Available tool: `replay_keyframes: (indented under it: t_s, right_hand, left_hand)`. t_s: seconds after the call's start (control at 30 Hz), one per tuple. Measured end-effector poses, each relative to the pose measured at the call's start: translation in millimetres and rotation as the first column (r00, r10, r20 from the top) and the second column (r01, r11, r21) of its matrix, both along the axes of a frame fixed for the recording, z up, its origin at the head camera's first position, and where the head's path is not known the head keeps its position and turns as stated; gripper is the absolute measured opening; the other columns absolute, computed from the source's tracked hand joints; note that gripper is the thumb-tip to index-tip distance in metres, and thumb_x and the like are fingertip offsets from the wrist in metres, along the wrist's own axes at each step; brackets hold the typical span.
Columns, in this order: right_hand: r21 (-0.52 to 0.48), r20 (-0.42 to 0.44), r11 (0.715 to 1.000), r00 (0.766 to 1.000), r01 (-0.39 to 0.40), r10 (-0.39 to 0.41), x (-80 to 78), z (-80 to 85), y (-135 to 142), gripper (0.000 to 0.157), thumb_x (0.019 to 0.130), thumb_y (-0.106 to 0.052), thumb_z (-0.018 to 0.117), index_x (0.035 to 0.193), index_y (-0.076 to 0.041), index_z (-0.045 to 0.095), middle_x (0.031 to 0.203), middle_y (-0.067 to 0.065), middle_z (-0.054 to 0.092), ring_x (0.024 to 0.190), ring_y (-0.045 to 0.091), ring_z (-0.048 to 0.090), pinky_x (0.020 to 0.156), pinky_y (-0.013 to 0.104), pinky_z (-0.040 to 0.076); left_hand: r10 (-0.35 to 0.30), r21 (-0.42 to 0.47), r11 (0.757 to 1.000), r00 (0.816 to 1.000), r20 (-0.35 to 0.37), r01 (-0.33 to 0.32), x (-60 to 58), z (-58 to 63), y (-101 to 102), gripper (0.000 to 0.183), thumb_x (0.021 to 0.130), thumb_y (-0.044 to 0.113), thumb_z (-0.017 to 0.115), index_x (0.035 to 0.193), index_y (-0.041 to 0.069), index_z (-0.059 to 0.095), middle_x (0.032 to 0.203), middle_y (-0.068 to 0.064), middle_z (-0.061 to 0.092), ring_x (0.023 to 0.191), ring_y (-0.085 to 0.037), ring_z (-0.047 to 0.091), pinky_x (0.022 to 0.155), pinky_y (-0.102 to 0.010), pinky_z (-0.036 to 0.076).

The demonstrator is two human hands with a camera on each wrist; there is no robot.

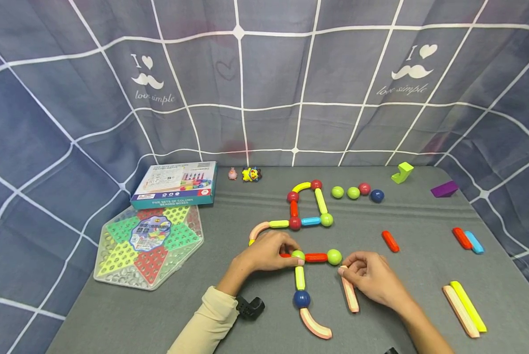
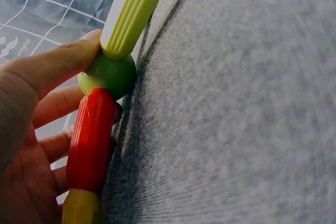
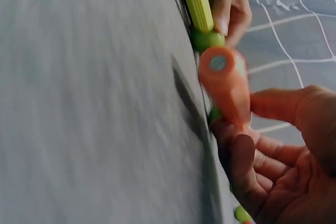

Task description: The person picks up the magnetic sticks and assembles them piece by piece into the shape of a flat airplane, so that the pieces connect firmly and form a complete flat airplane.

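Note:
My left hand [image 1: 269, 251] pinches a green ball [image 1: 297, 254], thumb on its near side. Red rods join that ball on both sides; the right one [image 1: 316, 257] runs to another green ball [image 1: 334, 257]. Below, a yellow-green rod [image 1: 300, 279] leads to a blue ball [image 1: 302, 299] and a curved pink rod [image 1: 315, 325]. My right hand [image 1: 375, 278] holds a straight pale pink rod [image 1: 350, 296] by its far end, just right of the second green ball. In the right wrist view, a round metal disc shows in the end of this rod [image 3: 226, 85].
Farther back stands a loop of balls and rods [image 1: 294, 209]. Loose balls [image 1: 353, 192] line up behind, and loose rods [image 1: 463, 309] lie at the right. A box [image 1: 173, 184] overlaps a hexagonal game board [image 1: 147, 246] at the left. Small figurines [image 1: 250, 174] stand by the curtain.

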State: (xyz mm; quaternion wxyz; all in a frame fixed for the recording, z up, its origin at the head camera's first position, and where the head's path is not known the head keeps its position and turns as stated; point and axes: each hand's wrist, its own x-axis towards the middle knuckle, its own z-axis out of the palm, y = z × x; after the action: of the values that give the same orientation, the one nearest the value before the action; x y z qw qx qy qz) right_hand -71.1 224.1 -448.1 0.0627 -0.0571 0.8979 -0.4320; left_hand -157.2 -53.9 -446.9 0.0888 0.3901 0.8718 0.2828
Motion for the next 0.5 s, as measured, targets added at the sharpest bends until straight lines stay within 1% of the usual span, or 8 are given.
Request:
replay_keyframes:
  t_s: [0.1, 0.2, 0.33, 0.5]
  right_hand:
    - [-0.011, 0.045, 1.000, 0.999, 0.023, -0.022, -2.1, -3.0, -7.8, 0.024, 0.081, -0.030, 0.076, 0.085, -0.010, 0.063, 0.064, -0.006, 0.061, 0.054, 0.011, 0.058, 0.049, 0.026, 0.043]
    - [-0.014, 0.064, 0.998, 0.996, 0.060, -0.059, -4.3, -4.9, -12.7, 0.027, 0.079, -0.030, 0.077, 0.083, -0.009, 0.060, 0.060, -0.005, 0.061, 0.051, 0.012, 0.058, 0.047, 0.026, 0.042]
    - [-0.017, 0.053, 0.996, 0.995, 0.087, -0.086, -5.9, -5.7, -15.3, 0.030, 0.078, -0.029, 0.078, 0.078, -0.009, 0.056, 0.054, -0.004, 0.058, 0.047, 0.013, 0.055, 0.044, 0.025, 0.039]
    - [-0.016, 0.036, 0.997, 0.996, 0.079, -0.078, -5.9, -7.9, -16.9, 0.032, 0.079, -0.030, 0.078, 0.070, -0.011, 0.055, 0.048, -0.005, 0.054, 0.042, 0.012, 0.051, 0.040, 0.023, 0.035]
  left_hand:
    - [0.003, 0.001, 1.000, 1.000, 0.003, -0.003, 0.4, 0.9, -0.1, 0.027, 0.082, 0.046, 0.071, 0.098, 0.024, 0.074, 0.083, 0.014, 0.062, 0.076, -0.003, 0.056, 0.066, -0.018, 0.041]
    - [0.004, 0.005, 1.000, 1.000, 0.004, -0.004, 0.1, 0.6, -0.2, 0.027, 0.082, 0.046, 0.071, 0.097, 0.024, 0.074, 0.082, 0.014, 0.062, 0.075, -0.004, 0.056, 0.066, -0.018, 0.041]
    - [0.003, 0.009, 1.000, 1.000, 0.004, -0.003, -0.1, 0.3, 0.0, 0.027, 0.082, 0.046, 0.071, 0.097, 0.024, 0.074, 0.082, 0.014, 0.062, 0.075, -0.004, 0.056, 0.066, -0.018, 0.041]
    - [0.005, 0.005, 1.000, 1.000, 0.010, -0.005, 0.0, 1.0, 0.3, 0.028, 0.082, 0.047, 0.071, 0.097, 0.024, 0.073, 0.082, 0.014, 0.061, 0.075, -0.004, 0.056, 0.066, -0.018, 0.041]
